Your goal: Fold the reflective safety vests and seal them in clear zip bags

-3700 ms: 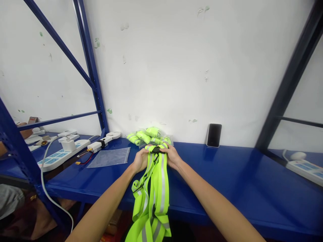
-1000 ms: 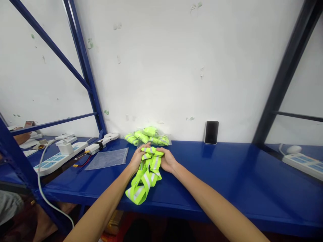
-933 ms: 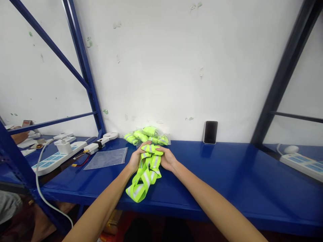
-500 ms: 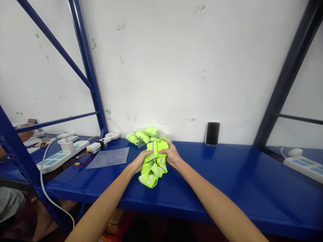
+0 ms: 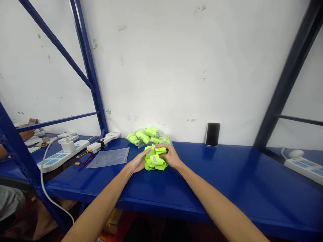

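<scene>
Between my hands is a bunched neon-yellow reflective vest (image 5: 155, 161) with silvery stripes, gathered into a compact bundle over the blue table. My left hand (image 5: 139, 162) grips its left side, fingers reaching over the top. From the right, my right hand (image 5: 172, 157) is closed on the bundle, with its fingers bent across the upper part. Right behind it lie several similar neon bundles in clear bags (image 5: 148, 134), close to the wall. A flat translucent zip bag (image 5: 109, 158) rests on the table to the left of my left hand.
A power strip (image 5: 63, 156) with a white charger and cable stands at the left, near a small white fan (image 5: 112, 135). A dark phone (image 5: 212, 134) leans on the wall. Blue posts (image 5: 88, 67) frame the table (image 5: 222, 181). Another person's arm shows at far left.
The vest's loose straps, which hung toward the front of the table, are now folded up into a smaller bundle. Both hands have shifted slightly around it.
</scene>
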Demonstrator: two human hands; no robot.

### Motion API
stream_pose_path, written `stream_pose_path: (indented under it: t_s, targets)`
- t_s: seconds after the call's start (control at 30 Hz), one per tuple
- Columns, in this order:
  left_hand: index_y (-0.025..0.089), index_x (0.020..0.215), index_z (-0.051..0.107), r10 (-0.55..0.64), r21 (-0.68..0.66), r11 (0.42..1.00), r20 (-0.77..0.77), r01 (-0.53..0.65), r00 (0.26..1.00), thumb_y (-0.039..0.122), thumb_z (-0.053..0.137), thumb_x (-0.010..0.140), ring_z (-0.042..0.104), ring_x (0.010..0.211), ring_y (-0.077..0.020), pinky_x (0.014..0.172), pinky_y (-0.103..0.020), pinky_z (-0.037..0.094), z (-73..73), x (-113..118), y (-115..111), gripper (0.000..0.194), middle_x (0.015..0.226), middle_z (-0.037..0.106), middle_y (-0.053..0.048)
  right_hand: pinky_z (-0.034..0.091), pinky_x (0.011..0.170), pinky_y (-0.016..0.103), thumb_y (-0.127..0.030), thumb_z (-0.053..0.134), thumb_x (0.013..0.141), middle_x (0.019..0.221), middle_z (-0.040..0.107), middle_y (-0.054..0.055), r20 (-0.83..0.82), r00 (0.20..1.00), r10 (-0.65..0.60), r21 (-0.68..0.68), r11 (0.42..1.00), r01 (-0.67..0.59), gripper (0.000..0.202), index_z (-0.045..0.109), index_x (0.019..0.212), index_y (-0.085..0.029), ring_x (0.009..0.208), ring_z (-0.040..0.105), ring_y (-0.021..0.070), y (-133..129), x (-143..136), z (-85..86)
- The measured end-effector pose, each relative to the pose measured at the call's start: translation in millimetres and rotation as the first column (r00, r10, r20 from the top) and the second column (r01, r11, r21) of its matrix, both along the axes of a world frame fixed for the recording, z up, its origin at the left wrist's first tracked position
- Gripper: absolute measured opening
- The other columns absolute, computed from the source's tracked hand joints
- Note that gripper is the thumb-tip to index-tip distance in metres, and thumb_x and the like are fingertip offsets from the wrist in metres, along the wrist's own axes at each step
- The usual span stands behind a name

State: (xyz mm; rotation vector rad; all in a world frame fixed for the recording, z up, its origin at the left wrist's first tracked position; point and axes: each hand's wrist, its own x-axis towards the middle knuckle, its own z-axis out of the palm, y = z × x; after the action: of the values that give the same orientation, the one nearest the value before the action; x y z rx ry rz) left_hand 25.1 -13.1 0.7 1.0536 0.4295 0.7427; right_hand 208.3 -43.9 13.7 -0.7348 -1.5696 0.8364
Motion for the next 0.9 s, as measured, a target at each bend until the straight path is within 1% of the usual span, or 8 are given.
stream_pose_path:
  t_s: [0.13, 0.33, 0.43, 0.5, 0.6, 0.67, 0.8, 0.9]
  targets:
    - [0.014, 0.123, 0.055, -0.043, -0.061, 0.997, 0.005, 0.044, 0.999, 0.060, 0.050, 0.084, 0.061, 0.108, -0.0290, 0.094, -0.040, 0.044, 2.8, 1, 2, 0.061, 0.114, 0.067, -0.015, 0.035, 0.105, 0.042, -0.006, 0.049, 0.062, 0.117, 0.066, 0.004, 0.062, 0.998, 0.000, 0.108, 0.994, -0.007, 0.044, 0.073, 0.095, -0.024, 0.118, 0.055, 0.0237, 1, -2, -6.2]
    - [0.016, 0.101, 0.063, 0.124, 0.034, 0.992, -0.032, -0.123, 0.992, 0.035, 0.067, 0.078, 0.066, 0.080, -0.0192, 0.077, -0.030, 0.049, 2.4, 2, 1, 0.030, 0.089, 0.070, -0.005, 0.025, 0.110, 0.046, -0.012, 0.055, 0.067, 0.123, 0.064, 0.005, 0.135, 0.988, 0.077, 0.050, 0.995, -0.085, 0.032, 0.074, 0.090, -0.023, 0.130, 0.043, 0.0262, -5, 2, -0.3]
    - [0.016, 0.102, 0.063, 0.124, 0.174, 0.978, -0.022, -0.118, 0.992, 0.029, 0.072, 0.073, 0.065, 0.080, -0.0189, 0.074, -0.028, 0.049, 3.6, 2, -4, 0.034, 0.088, 0.067, -0.005, 0.026, 0.110, 0.045, -0.024, 0.057, 0.075, 0.133, 0.056, 0.004, 0.016, 0.992, 0.123, -0.022, 0.992, -0.122, 0.022, 0.074, 0.089, -0.023, 0.131, 0.042, 0.0271, -3, 4, 1.7]
    - [0.017, 0.108, 0.062, 0.126, 0.246, 0.962, -0.025, -0.116, 0.992, 0.026, 0.075, 0.070, 0.064, 0.083, -0.0198, 0.076, -0.030, 0.049, 5.4, 1, -9, 0.041, 0.092, 0.067, -0.005, 0.031, 0.108, 0.044, -0.029, 0.064, 0.074, 0.135, 0.054, 0.003, -0.093, 0.994, 0.052, -0.150, 0.986, -0.065, 0.030, 0.069, 0.104, -0.026, 0.130, 0.043, 0.0262, 0, 3, -0.3]
    - [0.020, 0.110, 0.062, 0.196, 0.355, 0.918, -0.024, -0.175, 0.980, 0.023, 0.078, 0.065, 0.063, 0.091, -0.0216, 0.081, -0.031, 0.047, 9.7, 0, -15, 0.049, 0.106, 0.064, -0.007, 0.045, 0.094, 0.041, -0.029, 0.077, 0.064, 0.121, 0.062, 0.006, -0.194, 0.981, -0.006, -0.438, 0.895, -0.081, 0.065, 0.054, 0.124, -0.028, 0.113, 0.057, 0.0245, 4, 3, -4.7]
    - [0.020, 0.111, 0.063, 0.275, 0.446, 0.862, -0.015, -0.239, 0.961, 0.023, 0.080, 0.063, 0.061, 0.099, -0.0236, 0.084, -0.031, 0.046, 13.5, 0, -18, 0.051, 0.116, 0.061, -0.008, 0.051, 0.082, 0.036, -0.031, 0.077, 0.065, 0.106, 0.067, 0.006, -0.257, 0.962, 0.094, -0.542, 0.810, -0.224, 0.061, 0.054, 0.121, -0.024, 0.095, 0.065, 0.0220, 4, 5, -5.8]
    - [0.019, 0.114, 0.062, 0.384, 0.623, 0.730, -0.035, -0.280, 0.923, 0.026, 0.079, 0.063, 0.058, 0.104, -0.0265, 0.086, -0.031, 0.046, 21.5, 0, -24, 0.054, 0.121, 0.060, -0.010, 0.053, 0.075, 0.032, -0.029, 0.076, 0.069, 0.093, 0.069, 0.005, -0.352, 0.886, 0.300, -0.544, 0.705, -0.455, 0.044, 0.059, 0.108, -0.017, 0.080, 0.067, 0.0186, -3, 10, -2.3]
    - [0.018, 0.116, 0.062, 0.438, 0.706, 0.653, -0.055, -0.275, 0.897, 0.027, 0.079, 0.064, 0.058, 0.104, -0.0274, 0.088, -0.032, 0.045, 25.5, -1, -29, 0.055, 0.120, 0.060, -0.011, 0.053, 0.077, 0.034, -0.025, 0.077, 0.067, 0.090, 0.069, 0.005, -0.405, 0.852, 0.332, -0.527, 0.676, -0.515, 0.043, 0.059, 0.106, -0.016, 0.079, 0.067, 0.0186, -7, 10, -0.5]
